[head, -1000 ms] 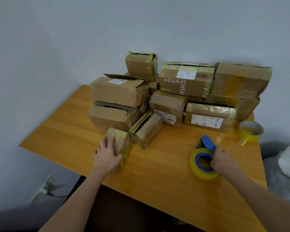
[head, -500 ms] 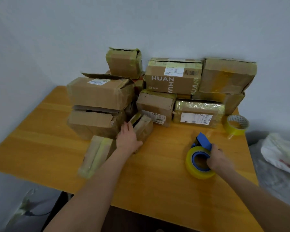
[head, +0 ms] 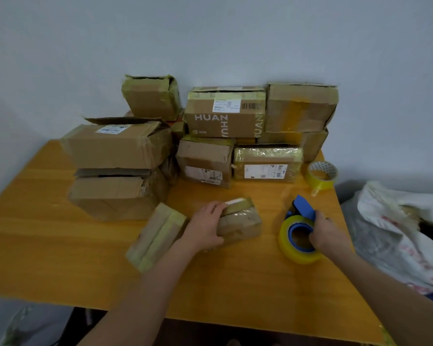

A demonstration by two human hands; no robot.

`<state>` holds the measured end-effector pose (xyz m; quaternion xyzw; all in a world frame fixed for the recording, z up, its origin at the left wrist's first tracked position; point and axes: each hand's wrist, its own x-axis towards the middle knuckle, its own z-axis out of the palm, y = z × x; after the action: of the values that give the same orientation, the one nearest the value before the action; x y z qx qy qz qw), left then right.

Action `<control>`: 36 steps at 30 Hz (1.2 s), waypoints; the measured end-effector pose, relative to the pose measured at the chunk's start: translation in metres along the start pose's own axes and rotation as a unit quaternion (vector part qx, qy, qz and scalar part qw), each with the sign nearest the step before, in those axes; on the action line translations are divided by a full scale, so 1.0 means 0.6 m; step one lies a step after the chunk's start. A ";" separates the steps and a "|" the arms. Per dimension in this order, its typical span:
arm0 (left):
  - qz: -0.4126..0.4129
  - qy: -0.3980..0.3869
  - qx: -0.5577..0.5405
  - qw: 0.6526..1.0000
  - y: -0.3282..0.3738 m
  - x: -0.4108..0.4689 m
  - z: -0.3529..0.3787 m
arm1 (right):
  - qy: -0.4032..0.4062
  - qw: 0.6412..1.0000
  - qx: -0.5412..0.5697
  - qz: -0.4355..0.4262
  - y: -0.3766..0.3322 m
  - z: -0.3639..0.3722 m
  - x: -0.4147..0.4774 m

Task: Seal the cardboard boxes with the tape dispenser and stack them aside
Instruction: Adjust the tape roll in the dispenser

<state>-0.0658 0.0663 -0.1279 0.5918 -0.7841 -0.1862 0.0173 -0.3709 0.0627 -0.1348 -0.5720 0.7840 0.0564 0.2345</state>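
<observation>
My left hand [head: 206,226] grips a small cardboard box [head: 243,222] lying on the wooden table [head: 48,245] near its middle. To the right, my right hand [head: 326,233] holds the blue tape dispenser [head: 301,229] with its yellow tape roll, which rests on the table. A narrow taped box [head: 156,237] lies flat just left of my left forearm. Behind, several cardboard boxes are stacked against the wall, among them a printed "HUAN" box [head: 225,116] and two large boxes piled at the left [head: 118,168].
A spare yellow tape roll [head: 321,174] sits at the table's back right corner. White plastic bags [head: 398,233] lie off the table's right edge. The wall closes the back and left.
My left hand left the narrow box, took the small box from beside the left stack and pulled it toward the table's middle. My right hand stayed on the dispenser.
</observation>
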 end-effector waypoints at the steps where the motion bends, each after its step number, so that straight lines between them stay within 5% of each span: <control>1: 0.022 -0.010 0.005 1.000 0.014 -0.003 0.006 | 0.001 1.000 0.004 0.004 0.010 -0.003 -0.001; 6: 0.043 -0.034 0.110 0.992 0.051 -0.019 0.021 | 0.024 1.000 -0.014 0.001 0.032 -0.013 -0.014; 9: 0.060 0.001 0.150 0.987 0.062 -0.036 0.009 | 0.127 0.977 -0.039 -0.169 -0.023 -0.023 -0.032; 12: 0.021 0.099 0.149 0.984 0.063 -0.045 -0.019 | 0.083 0.944 -0.031 -0.318 -0.120 -0.023 -0.059; 14: -0.062 0.086 0.172 0.979 0.045 -0.053 -0.044 | 0.024 0.933 -0.091 -0.348 -0.169 -0.009 -0.075; 19: -0.161 -0.024 0.219 0.962 -0.019 -0.092 -0.054 | -0.003 0.925 -0.165 -0.343 -0.190 0.029 -0.072; 28: -0.215 0.039 0.220 0.951 -0.124 -0.158 -0.052 | 0.036 0.954 -0.140 -0.262 -0.206 0.029 -0.062; 33: -0.099 0.115 0.129 0.980 -0.035 -0.101 -0.035 | -0.005 0.949 -0.118 -0.292 -0.182 0.009 -0.061; 36: -0.009 0.076 0.045 0.996 0.051 -0.043 -0.019 | 0.078 0.959 -0.012 -0.272 -0.137 -0.010 -0.062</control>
<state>-0.0836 0.0944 -0.1030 0.6112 -0.7829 -0.1058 0.0485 -0.2878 0.0650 -0.0987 -0.7689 0.6141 -0.0450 0.1723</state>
